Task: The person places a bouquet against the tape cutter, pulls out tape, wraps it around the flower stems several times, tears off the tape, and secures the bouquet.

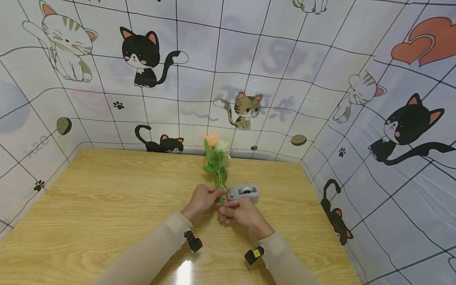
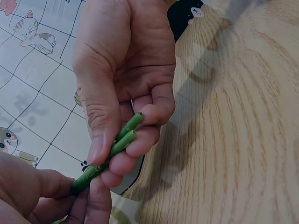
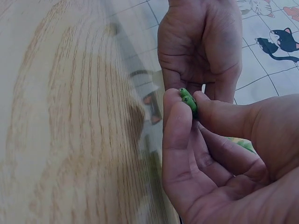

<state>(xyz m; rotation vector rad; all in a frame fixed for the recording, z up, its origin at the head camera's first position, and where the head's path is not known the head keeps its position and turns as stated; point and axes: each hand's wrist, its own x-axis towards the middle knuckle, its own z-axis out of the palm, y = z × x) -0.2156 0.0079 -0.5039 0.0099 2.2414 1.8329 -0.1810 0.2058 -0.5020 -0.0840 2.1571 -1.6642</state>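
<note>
Two artificial-looking flowers, a peach rose (image 1: 211, 139) and a white rose (image 1: 223, 146), lie together with green leaves and stems (image 1: 218, 174). My left hand (image 1: 204, 200) pinches the stems partway down. Lower, near the cut ends, my right hand (image 1: 244, 213) grips the same stems between thumb and fingers. In the left wrist view two green stem ends (image 2: 124, 140) stick out past the right thumb, side by side. The right wrist view shows those stem ends (image 3: 187, 99) almost end-on, pinched at the fingertips. Just beyond the right hand sits a grey tape dispenser (image 1: 246, 192).
The wood-grain table (image 1: 124, 190) extends to both sides of the hands. A cat-print cloth wall (image 1: 199, 91) rises behind its back edge, and another stands on the right. Black wrist cameras (image 1: 193, 241) are strapped at both sleeves.
</note>
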